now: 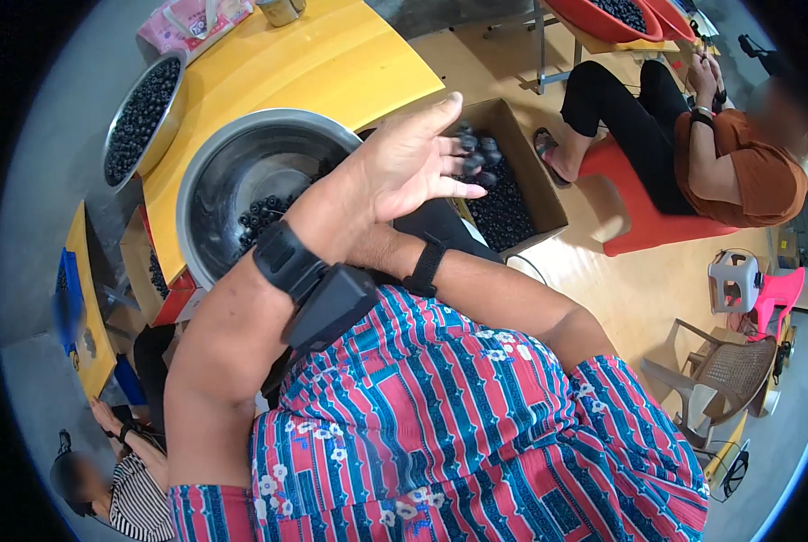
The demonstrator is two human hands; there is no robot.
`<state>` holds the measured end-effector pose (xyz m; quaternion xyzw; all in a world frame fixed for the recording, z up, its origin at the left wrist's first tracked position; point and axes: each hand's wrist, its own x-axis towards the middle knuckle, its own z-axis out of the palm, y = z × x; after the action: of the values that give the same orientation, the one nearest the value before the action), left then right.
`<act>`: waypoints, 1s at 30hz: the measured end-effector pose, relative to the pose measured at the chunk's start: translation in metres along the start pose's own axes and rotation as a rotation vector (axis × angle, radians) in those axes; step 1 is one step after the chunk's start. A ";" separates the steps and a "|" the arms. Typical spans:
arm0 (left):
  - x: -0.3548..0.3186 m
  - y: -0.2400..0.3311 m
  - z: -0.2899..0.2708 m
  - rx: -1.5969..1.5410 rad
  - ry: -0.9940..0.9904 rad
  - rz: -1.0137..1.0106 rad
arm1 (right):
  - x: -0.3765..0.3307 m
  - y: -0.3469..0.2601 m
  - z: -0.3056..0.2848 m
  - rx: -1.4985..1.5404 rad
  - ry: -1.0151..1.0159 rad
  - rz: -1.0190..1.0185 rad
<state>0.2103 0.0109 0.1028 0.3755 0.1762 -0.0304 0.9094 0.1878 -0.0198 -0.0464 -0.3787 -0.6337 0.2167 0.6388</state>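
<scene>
Our L hand (pixel 404 167) is at 12 o'clock, thumb wide of the other fingers, w/ a few dark round pcs (pixel 488 149) right at the fingertips; can't tell if they touch. It's over the cardboard box (pixel 528 167) at 2 o'clock, where we see lots more pcs. R forearm (pixel 503 280) comes in from 4 o'clock & passes under L forearm (pixel 214 361); R hand is hidden there, so we can't tell its grip. Steel bowl (pixel 228 185) at 10 o'clock has a small heap of pcs, partly blocked by L arm, next to the yellow table (pixel 332 63) at 11. Farther out at 10, we've a 2nd bowl (pixel 171 117), well filled w/ pcs. Co-worker in rust top (pixel 756 176) sits at 2 o'clock, another in stripes (pixel 142 501) at 8.
</scene>
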 end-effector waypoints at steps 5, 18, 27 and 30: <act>-0.019 -0.002 -0.012 0.103 0.176 0.150 | 0.034 -0.051 -0.024 -0.656 -0.600 0.485; -0.171 -0.055 -0.092 0.820 0.555 0.423 | 0.029 -0.035 -0.031 -0.170 0.034 0.583; -0.153 -0.083 -0.100 1.480 0.226 0.420 | 0.037 -0.047 -0.034 -0.091 0.069 0.722; -0.145 -0.078 -0.090 1.656 0.117 0.485 | 0.038 -0.048 -0.034 -0.081 0.068 0.738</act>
<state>0.0336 0.0067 0.0413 0.9454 0.0588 0.0655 0.3137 0.2147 -0.0279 0.0175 -0.6137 -0.4411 0.3943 0.5228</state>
